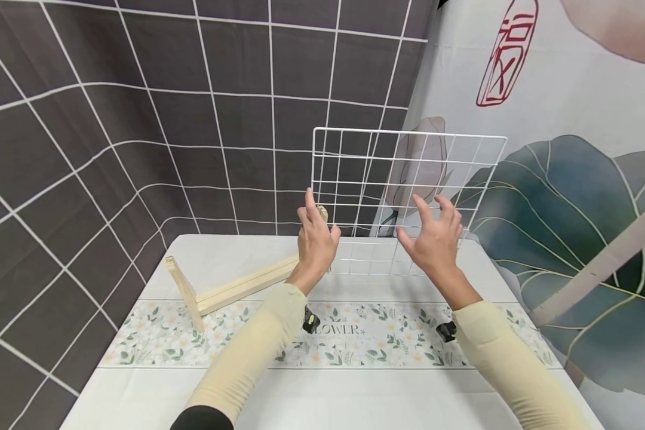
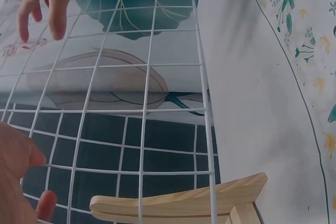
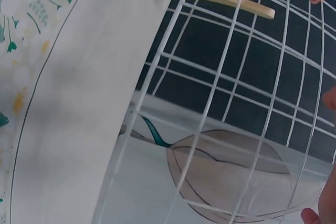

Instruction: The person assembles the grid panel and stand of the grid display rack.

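A white wire grid panel stands upright near the table's far edge, its lower part overlapping the white cloth. My left hand is at the panel's left side with its fingers pointing up. My right hand is in front of the panel's right half, fingers spread and slightly bent. Behind the panel's left side, a pale wooden stand runs leftward to an upright end piece; my left hand hides part of it. In the left wrist view, the stand's other end piece shows through the wires.
The table's white cloth carries a floral band with lettering. A dark grid-patterned curtain hangs behind and at left, and a leaf-printed curtain at right. A pale pole slants beside the table's right edge.
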The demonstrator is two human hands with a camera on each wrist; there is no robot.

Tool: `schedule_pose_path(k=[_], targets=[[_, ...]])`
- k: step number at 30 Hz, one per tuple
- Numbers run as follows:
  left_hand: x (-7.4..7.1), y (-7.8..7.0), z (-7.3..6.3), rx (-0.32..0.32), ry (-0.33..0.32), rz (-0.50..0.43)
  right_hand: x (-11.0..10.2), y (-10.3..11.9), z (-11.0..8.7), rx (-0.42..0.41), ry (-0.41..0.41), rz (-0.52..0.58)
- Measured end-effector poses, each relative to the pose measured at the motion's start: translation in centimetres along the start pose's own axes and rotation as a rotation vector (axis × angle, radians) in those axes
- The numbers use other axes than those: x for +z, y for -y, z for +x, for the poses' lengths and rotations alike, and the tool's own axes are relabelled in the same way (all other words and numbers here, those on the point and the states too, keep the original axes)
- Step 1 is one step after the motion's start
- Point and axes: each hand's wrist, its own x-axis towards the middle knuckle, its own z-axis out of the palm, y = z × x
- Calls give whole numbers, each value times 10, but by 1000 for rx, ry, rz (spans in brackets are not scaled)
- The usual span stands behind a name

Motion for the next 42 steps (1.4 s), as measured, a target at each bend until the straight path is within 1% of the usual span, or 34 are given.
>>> schedule_pose_path(k=[8,12,16,19,29,36,42], targets=[[0,-3,-1,-12,5,-19,6,8,-2,41,-2,-20],[-1,-5,-2,-7,7,-20,8,12,-2,94,23,-25],[-2,-4,-3,-5,9,-15,7,15,-1,154,49,3],[-2,-4,-3,-6,10,-14,7,15,0,181,58,23],[-3,-2,-5,14,18,-25,7,13,0,209,28,53],[-5,2,-6,8,66,-76,5,13,1,198,12,49],[-12,6,-6,39,110,-97,3,12,2,194,-7,56]])
